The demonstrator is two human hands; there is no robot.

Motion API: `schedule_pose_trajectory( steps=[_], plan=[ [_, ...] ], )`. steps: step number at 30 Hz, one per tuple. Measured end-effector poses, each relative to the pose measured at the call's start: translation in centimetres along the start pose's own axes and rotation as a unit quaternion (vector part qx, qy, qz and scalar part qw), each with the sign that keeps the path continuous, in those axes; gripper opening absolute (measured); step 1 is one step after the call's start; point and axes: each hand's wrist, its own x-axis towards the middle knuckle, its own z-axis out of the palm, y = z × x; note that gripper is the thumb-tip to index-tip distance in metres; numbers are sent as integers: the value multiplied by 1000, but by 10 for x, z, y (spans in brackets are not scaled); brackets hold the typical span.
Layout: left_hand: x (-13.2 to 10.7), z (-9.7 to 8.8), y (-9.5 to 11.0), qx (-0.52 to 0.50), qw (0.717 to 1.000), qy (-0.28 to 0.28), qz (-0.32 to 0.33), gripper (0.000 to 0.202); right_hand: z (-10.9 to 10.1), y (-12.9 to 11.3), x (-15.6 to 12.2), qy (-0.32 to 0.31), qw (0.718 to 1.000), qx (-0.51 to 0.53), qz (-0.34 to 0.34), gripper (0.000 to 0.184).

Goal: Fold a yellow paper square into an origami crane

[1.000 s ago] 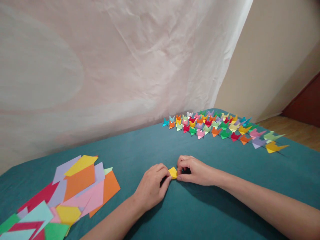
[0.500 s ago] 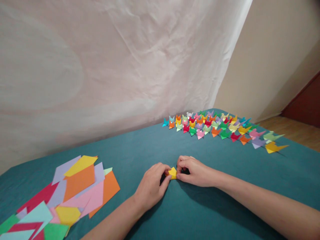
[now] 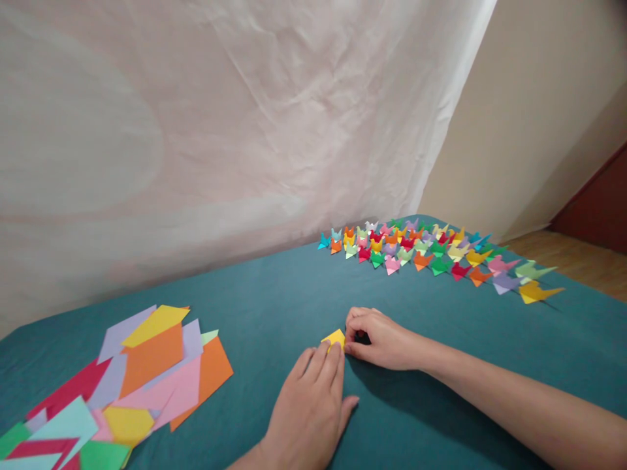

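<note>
A small piece of folded yellow paper (image 3: 336,337) lies on the teal tabletop in front of me. My left hand (image 3: 316,398) rests palm down, its stretched fingertips pressing on the paper's near part and covering some of it; the thumb stands apart to the right. At the paper's right edge, my right hand (image 3: 375,336) pinches with thumb and curled fingers, hiding that corner.
On the left lies a spread of coloured paper sheets (image 3: 154,352), overlapping one another. Rows of small folded paper birds (image 3: 460,271) stand at the back right. A pale cloth (image 3: 245,143) hangs behind the teal table (image 3: 235,287).
My left hand has let go of its pinch on the paper's left side and turned palm down, fingers flat on the paper. My right hand has stayed at the right edge.
</note>
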Motion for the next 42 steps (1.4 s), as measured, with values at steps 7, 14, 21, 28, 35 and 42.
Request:
schedule_pose_trajectory(
  steps=[7,14,21,28,35,42],
  plan=[
    [-3,2,2,4,1000,-21,-18,60,2,1,-1,8,1000,-5,-4,5],
    [-1,1,3,-1,999,-40,-25,63,-1,0,-3,4,1000,-4,-17,7],
    [0,1,3,-7,999,-43,-25,61,-5,1,-10,9,999,-7,-39,6],
    [0,1,2,-1,999,-49,-19,62,-17,-14,-18,-37,990,-113,-81,22],
    [2,-3,3,11,998,-65,-22,61,3,-7,-36,8,974,-190,-127,33],
    [0,-2,2,23,998,-54,-21,62,10,-3,-42,34,968,-203,-141,34]
  ],
)
